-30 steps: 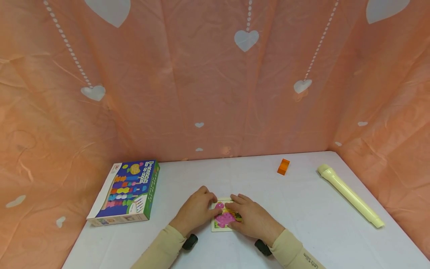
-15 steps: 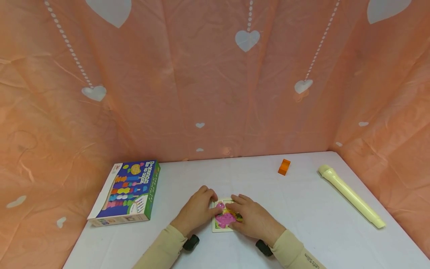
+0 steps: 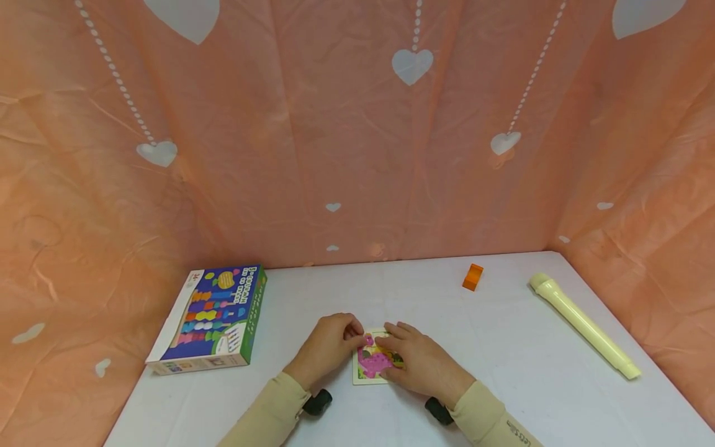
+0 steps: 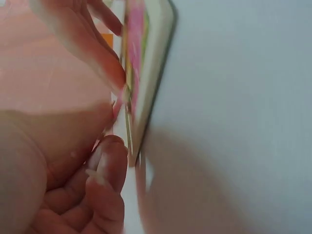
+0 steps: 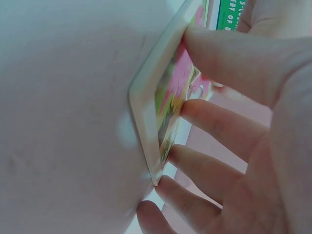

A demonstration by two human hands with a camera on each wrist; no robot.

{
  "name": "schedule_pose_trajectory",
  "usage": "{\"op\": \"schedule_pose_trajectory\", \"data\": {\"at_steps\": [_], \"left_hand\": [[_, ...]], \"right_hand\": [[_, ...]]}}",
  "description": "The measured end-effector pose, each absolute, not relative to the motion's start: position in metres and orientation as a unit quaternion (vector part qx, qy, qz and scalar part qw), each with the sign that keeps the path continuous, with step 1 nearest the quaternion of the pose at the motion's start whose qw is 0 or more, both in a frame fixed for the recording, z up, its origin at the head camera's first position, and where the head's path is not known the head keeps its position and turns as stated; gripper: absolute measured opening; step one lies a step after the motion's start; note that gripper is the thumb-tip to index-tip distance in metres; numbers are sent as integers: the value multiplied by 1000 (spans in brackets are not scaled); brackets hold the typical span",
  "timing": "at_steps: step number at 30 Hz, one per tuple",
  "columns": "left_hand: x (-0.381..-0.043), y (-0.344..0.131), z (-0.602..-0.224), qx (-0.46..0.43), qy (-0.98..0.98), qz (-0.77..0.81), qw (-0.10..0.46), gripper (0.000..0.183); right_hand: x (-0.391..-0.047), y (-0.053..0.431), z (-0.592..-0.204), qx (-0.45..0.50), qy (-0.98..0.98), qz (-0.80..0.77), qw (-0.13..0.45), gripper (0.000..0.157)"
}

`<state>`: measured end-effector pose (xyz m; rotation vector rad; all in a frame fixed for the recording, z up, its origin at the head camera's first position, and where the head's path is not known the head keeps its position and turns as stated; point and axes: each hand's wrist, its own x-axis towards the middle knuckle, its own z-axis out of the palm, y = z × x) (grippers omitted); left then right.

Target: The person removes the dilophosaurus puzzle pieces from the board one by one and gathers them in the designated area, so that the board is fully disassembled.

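A small jigsaw puzzle with a cream frame [image 3: 368,382] and a pink animal picture lies on the white table between the two hands. My left hand [image 3: 325,347] pinches a pink puzzle piece [image 3: 369,339] between thumb and fingers at the puzzle's upper left. In the right wrist view, that piece [image 5: 201,88] stands tilted up from the picture. Spread over the puzzle's right side, my right hand [image 3: 423,361] rests its fingertips on the picture and frame, covering part of it. The left wrist view shows the frame [image 4: 158,53] edge-on beside the left fingers.
A colourful toy box [image 3: 206,320] lies at the left of the table. Toward the back right sits a small orange block [image 3: 472,277]. A pale yellow tube [image 3: 583,326] lies slanted at the right. Peach cloth [image 3: 357,143] hangs behind and at both sides.
My left fingers have lifted and tilted the pink piece, shifting slightly; a gap now shows in the picture below it. The right hand has stayed in place on the puzzle.
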<state>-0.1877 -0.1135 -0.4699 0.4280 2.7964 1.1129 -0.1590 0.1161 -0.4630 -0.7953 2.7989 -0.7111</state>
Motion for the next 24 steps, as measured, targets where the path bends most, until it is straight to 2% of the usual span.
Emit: {"op": "schedule_pose_trajectory", "data": {"at_steps": [6, 15, 24], "left_hand": [[-189, -117, -472, 107, 887, 441, 79, 9], [-192, -125, -469, 100, 866, 482, 86, 8], [-187, -182, -445, -5, 876, 477, 71, 11]], "right_hand": [[-158, 116, -462, -260, 934, -231, 85, 52], [-158, 115, -462, -260, 934, -233, 82, 53], [-160, 118, -462, -257, 935, -228, 82, 58]]}}
